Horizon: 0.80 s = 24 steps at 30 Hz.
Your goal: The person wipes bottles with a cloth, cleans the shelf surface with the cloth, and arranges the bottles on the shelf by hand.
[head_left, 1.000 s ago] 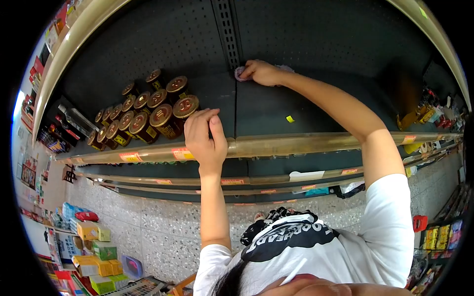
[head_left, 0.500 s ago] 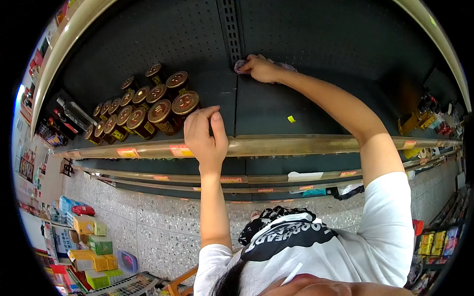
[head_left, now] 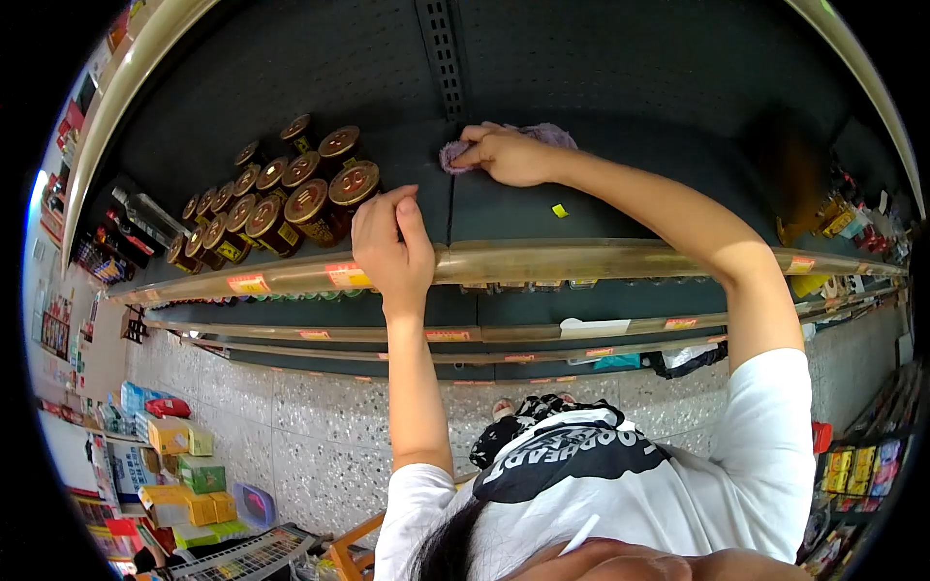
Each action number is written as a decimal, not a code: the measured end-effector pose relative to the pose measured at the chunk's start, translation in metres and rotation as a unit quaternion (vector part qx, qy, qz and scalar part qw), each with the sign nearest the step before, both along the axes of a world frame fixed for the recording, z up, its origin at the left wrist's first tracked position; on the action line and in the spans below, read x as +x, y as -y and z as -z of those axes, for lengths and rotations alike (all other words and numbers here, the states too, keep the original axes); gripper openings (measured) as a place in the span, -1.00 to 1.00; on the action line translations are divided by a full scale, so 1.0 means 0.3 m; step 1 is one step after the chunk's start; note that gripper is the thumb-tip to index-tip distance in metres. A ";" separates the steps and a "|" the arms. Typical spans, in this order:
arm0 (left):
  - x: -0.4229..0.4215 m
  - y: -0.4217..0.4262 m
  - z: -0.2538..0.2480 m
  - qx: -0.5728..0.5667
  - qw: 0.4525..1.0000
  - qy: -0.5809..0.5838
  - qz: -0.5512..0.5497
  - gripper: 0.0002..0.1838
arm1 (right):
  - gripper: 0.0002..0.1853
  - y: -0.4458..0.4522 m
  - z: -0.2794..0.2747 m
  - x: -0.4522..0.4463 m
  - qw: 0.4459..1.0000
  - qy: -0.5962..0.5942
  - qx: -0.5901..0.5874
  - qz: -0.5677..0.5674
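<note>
My right hand [head_left: 513, 157] presses a crumpled purple cloth [head_left: 548, 134] onto the dark shelf [head_left: 601, 189], beside the seam between two shelf panels. Part of the cloth bunches out past the fingertips, and the rest trails behind the hand. My left hand [head_left: 392, 247] is at the shelf's front rail [head_left: 542, 259], fingers loosely bent and thumb apart, with nothing visible in it. Just left of it stand several brown lidded jars [head_left: 307, 205] in rows. A small yellow-green tag [head_left: 560, 210] lies on the shelf in front of my right forearm.
Bottles [head_left: 145, 218] stand at the shelf's far left, and small packaged goods [head_left: 848, 218] at its right. Lower shelves [head_left: 523, 334] with price labels run below the rail. Cartons [head_left: 199, 504] are stacked on the floor at lower left. A perforated back panel [head_left: 320, 58] closes the shelf.
My right hand has drawn the cloth back from the rear panel toward the front rail, and more of the cloth shows. My left hand stays by the rail. The view has shifted slightly.
</note>
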<state>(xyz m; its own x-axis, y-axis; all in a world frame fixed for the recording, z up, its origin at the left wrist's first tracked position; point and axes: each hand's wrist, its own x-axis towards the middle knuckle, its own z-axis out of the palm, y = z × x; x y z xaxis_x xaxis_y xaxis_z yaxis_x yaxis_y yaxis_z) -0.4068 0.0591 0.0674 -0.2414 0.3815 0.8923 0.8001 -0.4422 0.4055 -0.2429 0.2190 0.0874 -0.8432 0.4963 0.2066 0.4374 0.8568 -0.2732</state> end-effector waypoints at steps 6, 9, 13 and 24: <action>0.000 0.007 -0.007 -0.001 1.000 -0.004 0.000 -0.64 | -0.58 0.136 -0.026 0.033 0.993 -0.007 -0.015 -0.117; 0.000 0.006 -0.009 -0.005 1.000 -0.001 0.002 -0.62 | -0.55 0.193 -0.053 0.047 0.980 -0.008 -0.059 -0.191; -0.001 0.008 -0.006 -0.010 1.000 0.004 0.008 -0.60 | -0.61 0.212 -0.083 0.066 0.961 0.025 -0.108 -0.252; -0.005 0.004 0.002 0.002 0.999 0.025 0.029 -0.66 | -0.75 0.191 -0.107 0.233 0.939 0.026 -0.236 -0.248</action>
<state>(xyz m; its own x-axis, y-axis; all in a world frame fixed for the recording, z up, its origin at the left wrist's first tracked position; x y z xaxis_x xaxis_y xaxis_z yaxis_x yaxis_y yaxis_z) -0.4083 0.0579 0.0668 -0.2635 0.3921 0.8814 0.7518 -0.4890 0.4423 -0.1730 0.1616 0.1195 -0.9977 0.0655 0.0142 0.0396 0.7474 -0.6632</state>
